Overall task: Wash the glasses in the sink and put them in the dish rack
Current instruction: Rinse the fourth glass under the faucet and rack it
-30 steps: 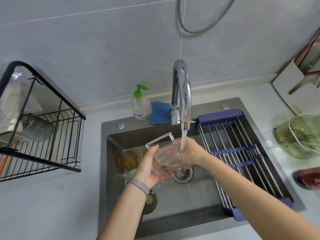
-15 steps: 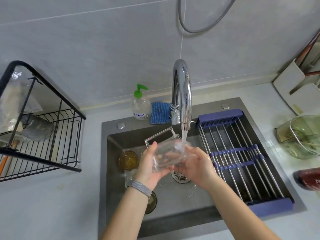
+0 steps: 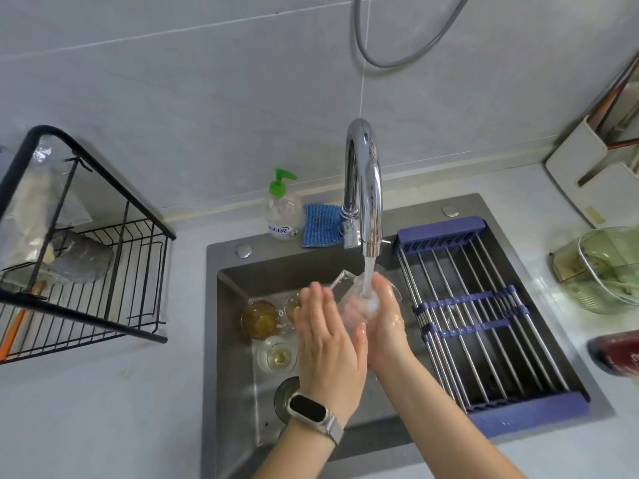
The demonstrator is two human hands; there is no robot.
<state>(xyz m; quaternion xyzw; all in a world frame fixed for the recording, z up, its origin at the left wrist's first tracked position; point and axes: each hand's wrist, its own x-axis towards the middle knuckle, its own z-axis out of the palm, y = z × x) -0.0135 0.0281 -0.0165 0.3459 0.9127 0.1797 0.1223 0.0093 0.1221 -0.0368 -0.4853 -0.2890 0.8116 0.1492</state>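
A clear glass mug (image 3: 358,304) is under the running chrome faucet (image 3: 363,188), above the dark sink (image 3: 235,392). My right hand (image 3: 389,323) cups the mug from the right, fingers curled round it. My left hand (image 3: 328,340), with a watch on the wrist, lies flat against the mug's left side, fingers straight. Several other glasses stand at the sink's left: an amber one (image 3: 259,319), a clear one holding yellowish liquid (image 3: 276,356), and a dark one (image 3: 283,397) partly hidden by my wrist. A purple roll-up dish rack (image 3: 484,326) spans the sink's right half.
A black wire rack (image 3: 103,278) stands on the counter at the left. A soap bottle (image 3: 281,210) and a blue sponge (image 3: 321,221) sit behind the sink. At the right are a green glass bowl (image 3: 608,267), a red object (image 3: 619,354) and a white holder (image 3: 594,171).
My left hand has turned from gripping the mug underneath to lying flat against its side, back up. My right hand has moved round to cup the mug. The mug has shifted right under the stream.
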